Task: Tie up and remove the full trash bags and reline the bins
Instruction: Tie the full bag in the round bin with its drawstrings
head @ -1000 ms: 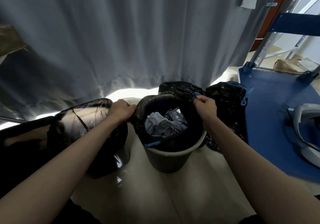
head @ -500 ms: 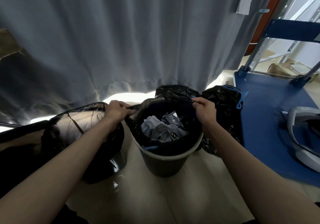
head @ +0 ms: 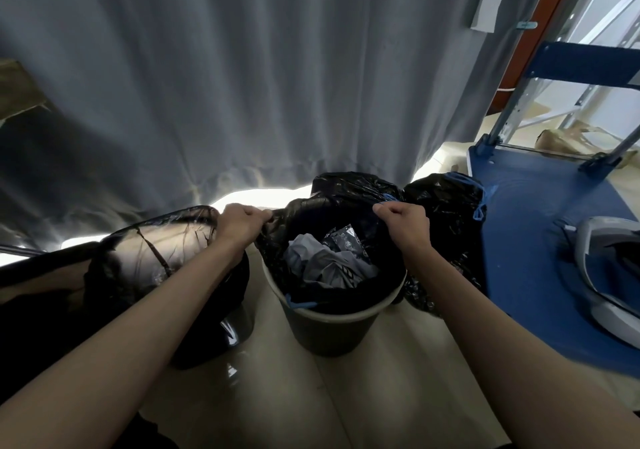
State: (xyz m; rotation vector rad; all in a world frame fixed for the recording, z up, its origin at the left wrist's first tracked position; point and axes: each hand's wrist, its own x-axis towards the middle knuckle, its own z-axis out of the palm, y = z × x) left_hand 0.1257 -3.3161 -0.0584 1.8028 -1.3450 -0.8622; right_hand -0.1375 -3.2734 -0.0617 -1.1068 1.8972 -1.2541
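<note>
Hands hold the black trash bag from both sides in the head view: the left hand has its grip clamped on the bag's left edge, the right hand has its grip clamped on the right edge by the blue drawstring. The bag sits in a round dark bin on the pale floor, its upper edge pulled up above the rim, with crumpled grey paper and a dark wrapper inside. Just left of the bin stands a second bin lined with a glossy black bag, partly hidden by the left forearm. Behind and to the right, touching the held bag, sits a tied black bag with blue ties. A grey curtain hangs close behind all of them. To the right lies a blue platform cart carrying a grey helmet-like object.
</note>
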